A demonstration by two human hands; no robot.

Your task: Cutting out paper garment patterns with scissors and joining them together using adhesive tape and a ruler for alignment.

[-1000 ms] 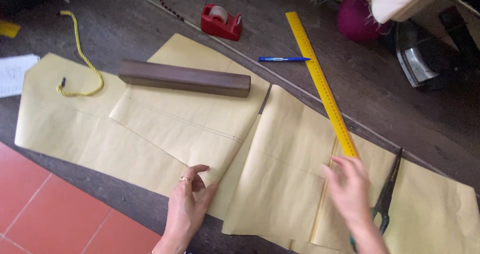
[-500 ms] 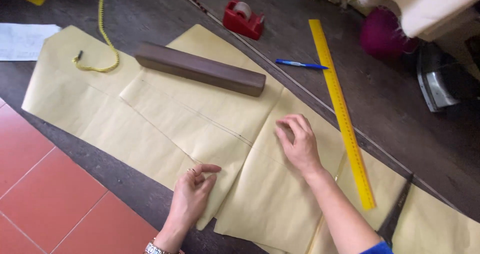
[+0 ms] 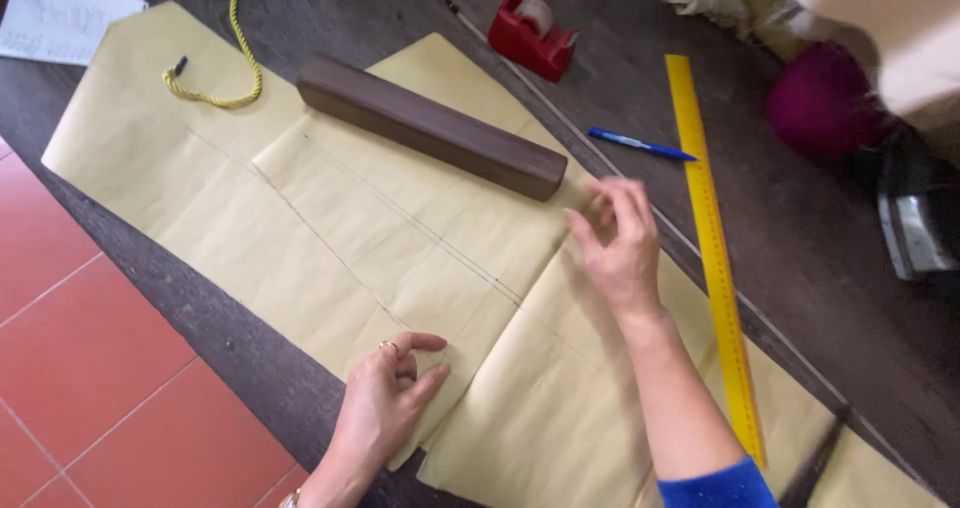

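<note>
Dark wooden tabletop [image 3: 330, 13] fills the view, with red floor tiles [image 3: 90, 368] showing at the near left edge. Nearest us, the left hand [image 3: 385, 408] lies on the near edge of the big tan paper pattern sheets [image 3: 330, 228], fingers loosely curled with the index stretched along the paper, gripping nothing. Just to its right, the right hand [image 3: 620, 248], coming out of a blue sleeve [image 3: 715, 488], hovers with fingers loosely spread over the fold where two sheets overlap; whether the tips touch the paper is hard to tell. Beside that arm, a long yellow ruler [image 3: 710, 238] runs away from us across the sheets and onto the wood. Further out, a dark brown wooden block [image 3: 430, 128] rests slantwise on the paper, just beyond the right fingertips. Past it, a blue pen [image 3: 640, 145] lies on the bare wood, a yellow cord [image 3: 235, 48] curls over the left sheet, and a red tape dispenser [image 3: 532, 33] sits at the far side. Far right, a magenta round thing [image 3: 820, 98] and a white paper sheet [image 3: 60, 18] far left.
</note>
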